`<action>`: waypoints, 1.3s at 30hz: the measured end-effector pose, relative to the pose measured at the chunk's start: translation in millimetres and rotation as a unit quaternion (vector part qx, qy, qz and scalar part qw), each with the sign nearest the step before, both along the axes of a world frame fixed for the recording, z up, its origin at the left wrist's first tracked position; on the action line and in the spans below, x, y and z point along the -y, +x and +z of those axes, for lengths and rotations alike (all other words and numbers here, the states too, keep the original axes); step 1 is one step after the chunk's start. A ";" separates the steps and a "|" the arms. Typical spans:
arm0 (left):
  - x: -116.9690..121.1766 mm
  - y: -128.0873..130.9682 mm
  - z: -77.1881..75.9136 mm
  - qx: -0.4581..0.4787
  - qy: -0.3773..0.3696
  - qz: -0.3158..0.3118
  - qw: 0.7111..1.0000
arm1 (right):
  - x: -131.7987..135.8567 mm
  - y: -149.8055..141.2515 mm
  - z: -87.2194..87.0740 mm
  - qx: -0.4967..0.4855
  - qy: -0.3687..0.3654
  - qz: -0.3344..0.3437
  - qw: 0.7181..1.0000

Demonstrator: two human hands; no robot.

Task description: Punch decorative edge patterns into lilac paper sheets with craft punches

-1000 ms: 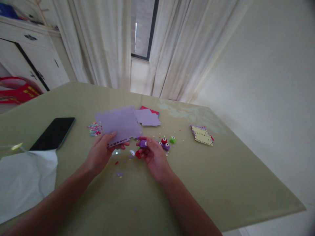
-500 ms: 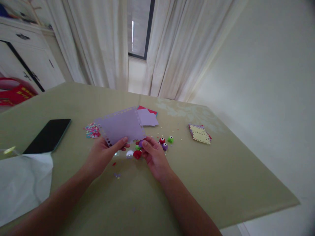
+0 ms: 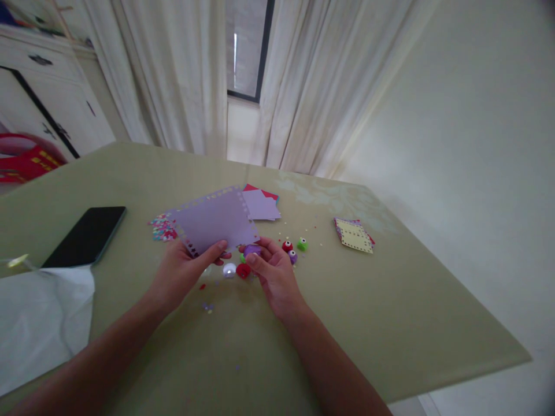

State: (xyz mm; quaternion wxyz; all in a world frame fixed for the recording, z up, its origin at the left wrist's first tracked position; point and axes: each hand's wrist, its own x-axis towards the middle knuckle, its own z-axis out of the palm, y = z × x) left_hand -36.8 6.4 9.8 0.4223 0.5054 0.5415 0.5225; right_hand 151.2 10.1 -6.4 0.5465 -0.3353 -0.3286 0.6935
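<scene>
My left hand grips a sheet of purple paper by its near edge, thumb on top, holding it tilted above the table. Small cut-out shapes run along several of the sheet's edges. At its near right corner, my right hand pinches a small purple craft punch between thumb and fingers; whether the paper sits inside it I cannot tell. Below and between the hands lie a red punch, a white one and a partly hidden green one.
Right of my hand are small red, purple and green figures with eyes. Confetti lies left, behind it a phone. Purple cards lie at the back, punched yellow cards at right, a white sheet near left.
The purple punch shows more between my right thumb and fingers, its thumb now slightly lower. My left hand and the paper stay almost still; the view shifts slightly.
</scene>
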 end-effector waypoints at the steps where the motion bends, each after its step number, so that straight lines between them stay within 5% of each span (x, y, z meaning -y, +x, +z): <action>1: -0.2 -0.2 -0.9 -0.002 0.001 -0.002 1.000 | -0.3 0.0 -0.5 0.001 0.003 -0.001 1.000; 12: 0.5 0.7 -5.5 -0.050 0.007 0.008 0.999 | -3.4 0.9 -0.3 -0.008 0.000 -0.048 0.999; 39: 5.2 9.9 -2.3 -0.059 -0.015 -0.019 0.998 | -0.5 0.1 3.1 0.045 0.003 -0.018 0.999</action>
